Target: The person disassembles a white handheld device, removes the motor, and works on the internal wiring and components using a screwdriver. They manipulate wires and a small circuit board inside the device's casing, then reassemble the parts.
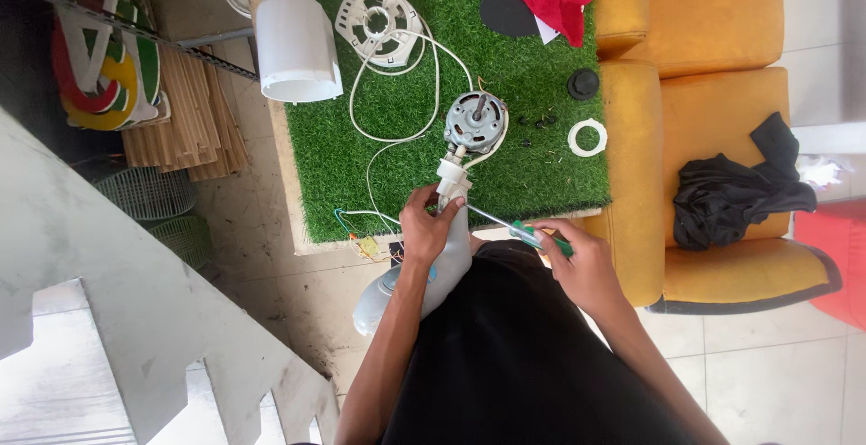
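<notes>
Green fake-grass table (pixel 343 165) mid-frame, fan motor (pixel 475 121) sitting on it above its white neck housing (pixel 448 256). Left hand (pixel 428 222) grips that neck at the table's near edge; right hand (pixel 580 263) is clenched on a green screwdriver (pixel 523 231), tip at the neck. White ring (pixel 587 137) lies right

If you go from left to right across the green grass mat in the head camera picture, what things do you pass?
White plastic cylinder cover → round white plastic fan housing plate → grey metal fan motor → small black round cap, with the white plastic ring just below it.
</notes>
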